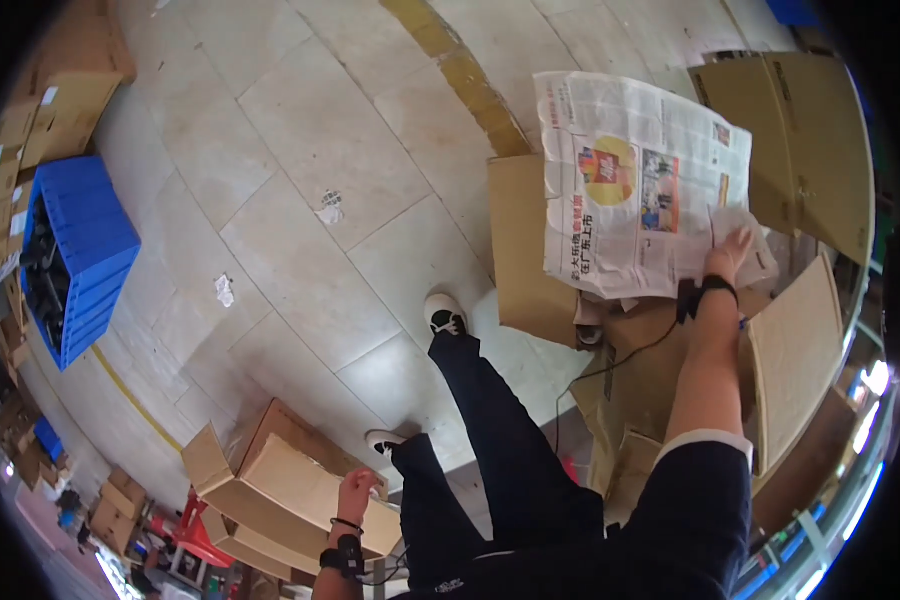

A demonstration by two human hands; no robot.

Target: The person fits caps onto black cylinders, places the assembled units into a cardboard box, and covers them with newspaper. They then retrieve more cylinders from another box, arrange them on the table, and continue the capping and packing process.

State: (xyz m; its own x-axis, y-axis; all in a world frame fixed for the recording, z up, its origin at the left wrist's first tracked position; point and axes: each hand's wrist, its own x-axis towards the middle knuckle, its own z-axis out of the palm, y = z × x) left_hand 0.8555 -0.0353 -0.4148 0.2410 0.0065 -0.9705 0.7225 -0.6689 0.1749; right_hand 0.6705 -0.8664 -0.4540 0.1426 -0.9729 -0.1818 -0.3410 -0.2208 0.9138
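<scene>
Newspaper [620,200] is lying spread out, wrinkled and printed side up, toward 2 o'clock, covering part of an open cardboard box [525,270]. The box's flaps are standing or leaning out around it, one showing at the paper's 9 o'clock side and others toward its 2 and 4 o'clock sides. The right hand [732,252] is reaching out to nearly 3 o'clock, touching the newspaper near its 4 o'clock corner, where the sheet is crumpling. Its fingers are looking bent, but I cannot tell how far they are closing or whether they are gripping the sheet. A dark band [715,287] is circling that wrist, with a cable [625,362] trailing toward 7 o'clock from it.

Down at 7 o'clock, the left hand [357,492] is hovering over or resting by a smaller open box [295,480]. Its fingers are curling inward; whether they are holding anything, I cannot tell.

On the tiled floor [280,130], scraps of paper [330,207] are lying toward 9 and 10 o'clock. A blue crate [100,260] is sitting near 9 o'clock, holding dark items, and a worn yellow strip [460,70] is running along the floor at 12 o'clock.
</scene>
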